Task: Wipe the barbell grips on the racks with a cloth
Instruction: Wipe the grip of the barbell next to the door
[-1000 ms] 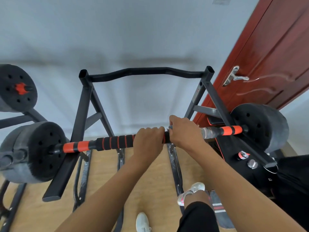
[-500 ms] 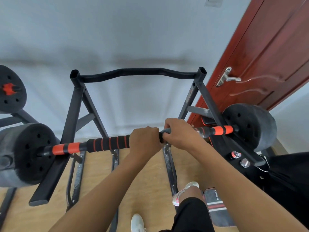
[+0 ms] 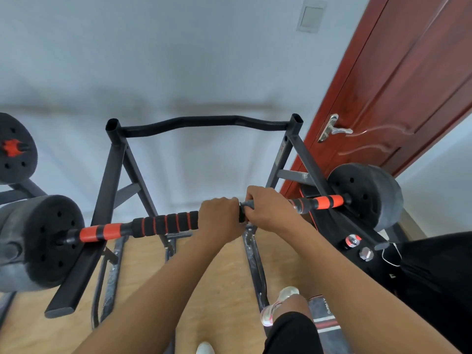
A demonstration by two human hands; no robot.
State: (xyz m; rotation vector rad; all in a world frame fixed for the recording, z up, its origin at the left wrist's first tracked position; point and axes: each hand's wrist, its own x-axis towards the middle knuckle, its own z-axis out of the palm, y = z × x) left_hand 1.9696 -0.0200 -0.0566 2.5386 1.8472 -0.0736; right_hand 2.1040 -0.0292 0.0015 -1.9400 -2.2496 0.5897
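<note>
Across the rack (image 3: 112, 175), barbell grip (image 3: 166, 223) grasped by left hand (image 3: 219, 218), right hand (image 3: 270, 210) just beside, clutching grey cloth (image 3: 247, 204)

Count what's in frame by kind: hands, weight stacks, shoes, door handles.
Hands: 2 (left hand, right hand, both gripping the barbell)
Weight stacks: 3
Shoes: 2
Door handles: 1
Total: 8
</note>
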